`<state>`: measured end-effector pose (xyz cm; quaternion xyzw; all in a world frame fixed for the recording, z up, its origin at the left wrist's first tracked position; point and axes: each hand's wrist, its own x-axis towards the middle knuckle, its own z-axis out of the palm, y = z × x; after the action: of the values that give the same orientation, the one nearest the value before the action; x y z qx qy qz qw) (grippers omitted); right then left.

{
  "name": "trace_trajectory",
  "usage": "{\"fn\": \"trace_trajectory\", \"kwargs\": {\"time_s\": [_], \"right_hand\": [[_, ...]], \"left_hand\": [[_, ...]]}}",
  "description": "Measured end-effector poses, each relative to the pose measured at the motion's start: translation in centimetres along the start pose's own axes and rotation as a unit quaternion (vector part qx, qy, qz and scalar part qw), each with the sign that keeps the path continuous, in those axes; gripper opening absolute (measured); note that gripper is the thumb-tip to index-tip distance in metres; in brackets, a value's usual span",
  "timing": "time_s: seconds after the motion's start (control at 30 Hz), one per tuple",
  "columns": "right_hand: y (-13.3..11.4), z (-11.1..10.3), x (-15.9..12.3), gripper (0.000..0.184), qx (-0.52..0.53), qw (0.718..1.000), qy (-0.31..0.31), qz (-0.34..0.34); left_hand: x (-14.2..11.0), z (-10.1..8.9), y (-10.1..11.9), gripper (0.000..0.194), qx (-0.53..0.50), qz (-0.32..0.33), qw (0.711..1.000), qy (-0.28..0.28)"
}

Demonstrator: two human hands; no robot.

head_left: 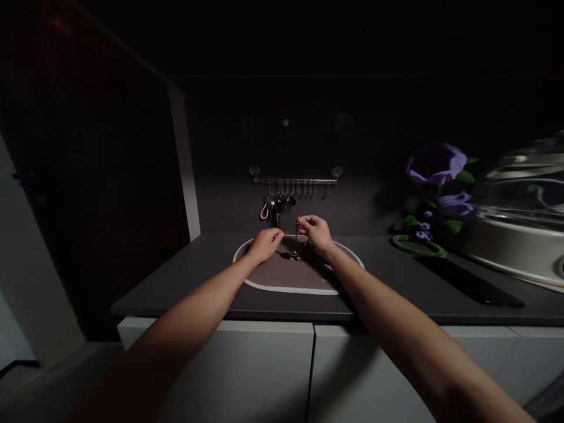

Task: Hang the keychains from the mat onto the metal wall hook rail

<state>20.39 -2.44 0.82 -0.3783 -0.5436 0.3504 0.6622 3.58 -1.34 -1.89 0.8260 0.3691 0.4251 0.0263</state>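
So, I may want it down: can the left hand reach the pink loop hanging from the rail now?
Probably yes, though depth is unclear: the left hand shows just below the pink loop, nothing seen between them.

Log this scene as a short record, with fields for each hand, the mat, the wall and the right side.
Left hand: fingers curled, over the brown oval mat with a white rim; grip unclear
Right hand: pinching a small thin metal item
Mat: small shiny metal items between the hands
Wall: clear horizontal rail with hooks, pink loop hanging
Right side: purple flowers with green leaves
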Motion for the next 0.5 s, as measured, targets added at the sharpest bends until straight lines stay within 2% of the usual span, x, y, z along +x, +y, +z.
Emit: {"fn": "trace_trajectory", "kwargs": {"time_s": [0.17, 0.33, 0.5], "right_hand": [[-1.6, -0.5, 1.4, 0.034, 0.039, 0.999, 0.021, 0.017], [-3.4, -0.6, 3.3, 0.023, 0.026, 0.999, 0.010, 0.015], [-4.8, -0.3, 5.0, 0.017, -0.006, 0.999, 0.026, 0.029]], "left_hand": [[0.0, 0.2, -0.3, 0.026, 0.016, 0.006, 1.000, -0.003], [0.1, 0.3, -0.3, 0.027, 0.030, 0.013, 0.999, -0.011], [0.1, 0.5, -0.2, 0.026, 0.038, 0.018, 0.999, -0.017]]}}
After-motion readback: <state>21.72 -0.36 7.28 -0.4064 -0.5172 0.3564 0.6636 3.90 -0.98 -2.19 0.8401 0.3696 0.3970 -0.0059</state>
